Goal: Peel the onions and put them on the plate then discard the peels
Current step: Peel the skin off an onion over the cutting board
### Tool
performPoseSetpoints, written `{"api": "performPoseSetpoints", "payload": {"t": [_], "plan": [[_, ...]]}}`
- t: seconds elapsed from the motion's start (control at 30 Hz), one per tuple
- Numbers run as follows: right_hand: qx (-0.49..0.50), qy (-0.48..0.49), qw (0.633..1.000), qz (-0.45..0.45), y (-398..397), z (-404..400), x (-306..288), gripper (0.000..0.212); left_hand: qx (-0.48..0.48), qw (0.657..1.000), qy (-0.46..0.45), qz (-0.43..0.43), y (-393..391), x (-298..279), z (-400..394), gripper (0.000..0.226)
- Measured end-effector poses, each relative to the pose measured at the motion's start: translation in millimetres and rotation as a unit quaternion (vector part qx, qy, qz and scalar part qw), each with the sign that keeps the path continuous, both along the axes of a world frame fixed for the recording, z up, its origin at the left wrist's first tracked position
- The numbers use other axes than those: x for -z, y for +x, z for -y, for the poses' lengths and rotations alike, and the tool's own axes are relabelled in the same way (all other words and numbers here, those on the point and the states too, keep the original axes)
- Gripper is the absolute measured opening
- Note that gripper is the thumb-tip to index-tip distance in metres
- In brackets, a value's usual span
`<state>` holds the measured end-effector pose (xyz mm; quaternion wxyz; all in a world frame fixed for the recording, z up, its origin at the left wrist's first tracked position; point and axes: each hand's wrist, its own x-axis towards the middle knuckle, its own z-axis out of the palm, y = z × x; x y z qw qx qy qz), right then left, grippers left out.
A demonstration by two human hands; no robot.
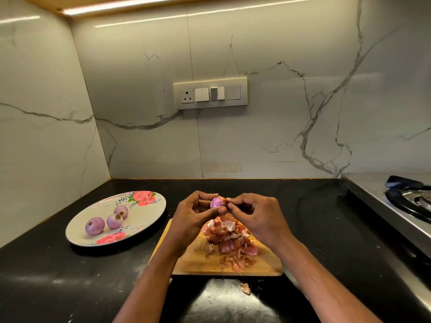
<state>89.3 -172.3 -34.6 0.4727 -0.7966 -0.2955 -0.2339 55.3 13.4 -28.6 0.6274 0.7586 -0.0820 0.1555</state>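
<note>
Hands meet above the far end of a wooden cutting board (186, 264) on the black table (58, 276). The left hand (191, 215) curls its fingers and thumb round a small purple onion (216, 202), its grip closed on the bulb from the left and below. The right hand (256, 215) comes in from the other side, thumb and fingertips pressed together in a pinch on a flap of skin at the onion's right edge. Directly beneath the onion, a heap of reddish-brown peels (229, 238) lies on the board, and one stray peel (246, 287) sits on the table just in front of the board's near edge. To the left of the board, a floral plate (149, 206) rests on the table and carries three peeled onions (114, 220) grouped close together toward its left side. A switch panel (210, 93) is set in the marble wall behind, and a gas stove (410, 201) stands at the far right.
</note>
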Motion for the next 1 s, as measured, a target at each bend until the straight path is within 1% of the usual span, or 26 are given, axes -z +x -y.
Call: {"api": "performPoseSetpoints", "payload": {"t": [0.2,0.43,0.53,0.63,0.77,0.87,1.0], "plan": [[0.02,0.008,1.0,0.011,-0.1,-5.0,3.5,0.009,-0.003,1.0,0.0,-0.006,1.9,3.9,-0.1,0.037],[0.04,0.007,0.999,0.024,-0.6,-10.0,2.9,0.008,-0.004,1.0,-0.014,-0.005,2.8,4.5,0.7,0.048],[0.044,0.03,0.999,0.004,-0.4,-9.8,1.6,0.007,0.004,1.0,-0.022,-0.008,3.3,4.4,-0.6,0.049],[0.019,0.063,0.997,-0.036,0.2,-5.5,-1.3,0.009,0.006,0.999,-0.032,-0.011,4.1,3.3,-1.7,0.054],[-0.031,0.056,0.996,-0.059,0.5,-1.2,-4.2,0.018,-0.005,0.999,-0.043,-0.019,5.8,2.1,-4.5,0.064],[-0.06,0.056,0.993,-0.081,0.3,-0.7,-4.7,0.023,0.005,0.998,-0.049,-0.028,5.9,2.6,-7.4,0.062],[-0.061,0.099,0.989,-0.09,1.9,0.8,-3.0,0.014,0.014,0.999,-0.032,-0.019,3.4,1.3,-5.5,0.051]]}}
